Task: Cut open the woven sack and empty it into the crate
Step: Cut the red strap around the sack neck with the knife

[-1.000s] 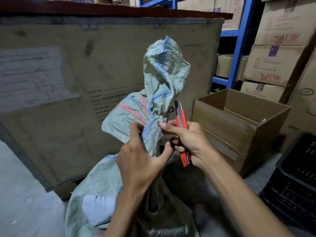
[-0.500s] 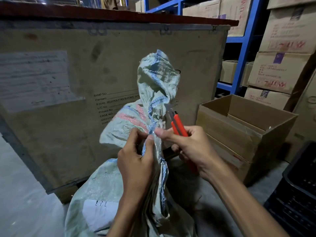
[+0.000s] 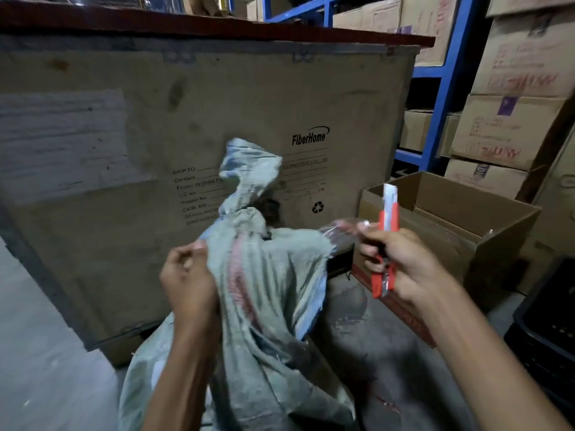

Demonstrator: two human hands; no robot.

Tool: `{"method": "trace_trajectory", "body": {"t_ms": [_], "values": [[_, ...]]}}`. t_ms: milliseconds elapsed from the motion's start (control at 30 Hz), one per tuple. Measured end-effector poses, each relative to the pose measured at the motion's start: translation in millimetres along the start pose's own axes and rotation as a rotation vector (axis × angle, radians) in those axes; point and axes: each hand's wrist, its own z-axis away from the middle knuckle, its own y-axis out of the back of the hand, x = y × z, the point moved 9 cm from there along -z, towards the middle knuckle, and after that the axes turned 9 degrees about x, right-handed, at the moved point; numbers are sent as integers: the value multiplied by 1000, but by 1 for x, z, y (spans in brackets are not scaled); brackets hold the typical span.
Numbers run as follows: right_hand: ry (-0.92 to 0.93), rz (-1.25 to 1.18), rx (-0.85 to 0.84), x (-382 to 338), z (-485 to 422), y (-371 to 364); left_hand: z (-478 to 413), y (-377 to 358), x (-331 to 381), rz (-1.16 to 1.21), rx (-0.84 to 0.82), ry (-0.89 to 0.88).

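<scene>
Upright at centre frame: pale green woven plastic sack (image 3: 264,290), neck twisted and flopping toward 12 o'clock, apparently loosened, a dark gap showing just below the twist. Left hand (image 3: 186,278) clenched on the sack's fabric at 9 o'clock of the neck. Right hand (image 3: 401,265), well clear at 3 o'clock, gripping an orange-handled utility knife (image 3: 385,244) with blade end up, plus a wisp of clear plastic strip (image 3: 339,227) pinched in the fingertips. Judged: tie probably cut free, mouth not yet spread. Emptying not begun; black plastic crate (image 3: 547,331) waiting at 4 o'clock, against the right edge. Open brown cardboard box (image 3: 451,219) beyond the knife.
</scene>
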Motion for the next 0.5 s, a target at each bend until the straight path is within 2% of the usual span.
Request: {"method": "trace_trajectory", "body": {"t_ms": [67, 133, 167, 267, 367, 500], "values": [[61, 45, 83, -9, -5, 21, -13, 7, -10, -7, -45, 130], [93, 126, 75, -9, -3, 23, 1, -8, -16, 40, -225, 294], [91, 140, 47, -6, -1, 17, 12, -15, -16, 29, -312, 313], [46, 83, 25, 2, 1, 3, 28, -27, -6, -172, -428, 140], [0, 54, 51, 8, -3, 6, 28, -28, -20, -341, -486, 173], [-36, 144, 90, 16, -4, 16, 20, -20, -17, -588, -399, -100]]}}
